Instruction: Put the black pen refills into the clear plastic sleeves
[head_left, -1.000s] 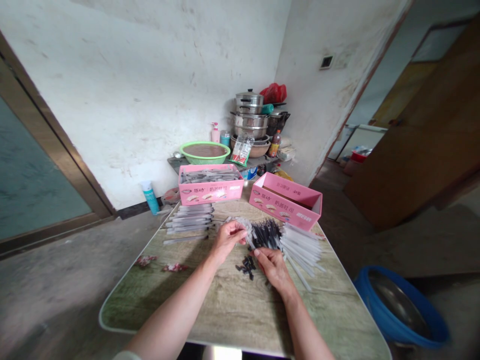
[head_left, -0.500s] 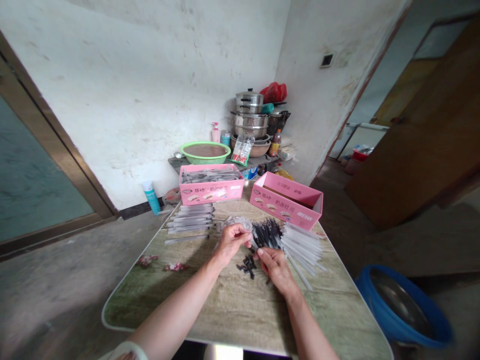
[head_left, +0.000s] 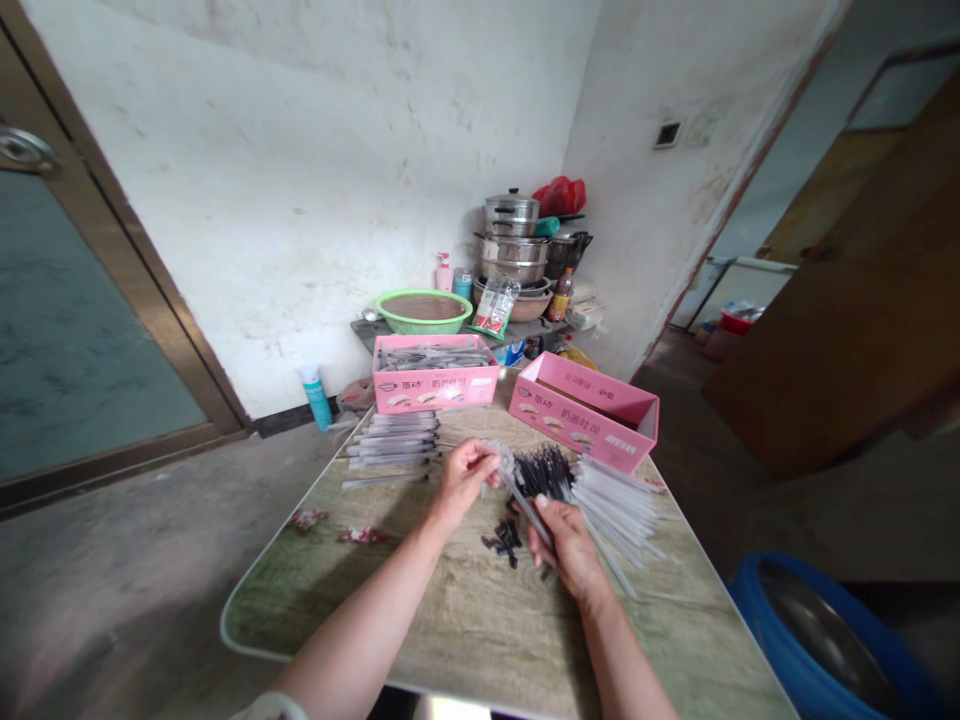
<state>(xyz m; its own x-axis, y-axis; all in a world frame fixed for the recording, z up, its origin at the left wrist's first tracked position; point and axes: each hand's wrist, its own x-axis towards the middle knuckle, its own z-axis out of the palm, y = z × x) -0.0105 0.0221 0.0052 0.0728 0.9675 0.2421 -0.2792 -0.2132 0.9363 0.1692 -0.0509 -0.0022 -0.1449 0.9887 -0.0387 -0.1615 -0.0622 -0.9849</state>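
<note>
Two boxes (head_left: pixel 435 397) lettered 吐司, fingers (head_left: pixel 553 514) holding tube (head_left: pixel 529 509)

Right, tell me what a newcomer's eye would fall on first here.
Probably the bright pink boxes at the far side of the table. Next, nearer the middle, the right hand holding a slim grey tube beside a small heap of black pieces. Beyond the table, the stacked metal pots in the corner and the green basin to their left also stand out.
</note>
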